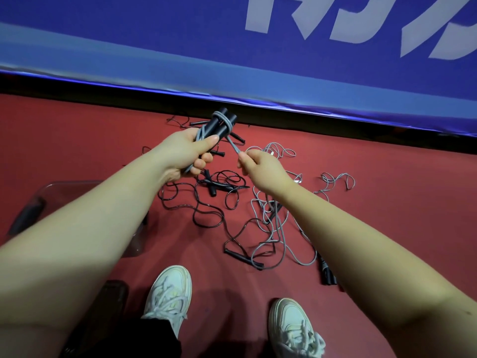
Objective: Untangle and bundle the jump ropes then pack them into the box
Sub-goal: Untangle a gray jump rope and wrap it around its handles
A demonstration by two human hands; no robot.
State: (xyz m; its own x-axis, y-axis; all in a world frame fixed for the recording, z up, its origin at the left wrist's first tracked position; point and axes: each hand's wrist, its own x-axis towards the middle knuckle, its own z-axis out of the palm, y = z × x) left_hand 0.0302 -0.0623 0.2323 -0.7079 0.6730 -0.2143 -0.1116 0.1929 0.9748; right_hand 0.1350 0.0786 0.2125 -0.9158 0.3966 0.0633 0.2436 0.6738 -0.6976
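The left hand (191, 153) grips two black handles (219, 126) wound with grey rope (222, 117), whose tail the right hand (260, 169) pinches at their 4 o'clock, with loose ropes (213, 190) tangled on the red floor (77, 140) at 6 o'clock and the clear box (62, 189) at 8 o'clock.

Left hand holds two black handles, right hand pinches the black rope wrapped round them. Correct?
One error: the rope wrapped round the handles and pinched by the right hand is grey, not black, as the head view shows. The left hand does hold the two black handles.
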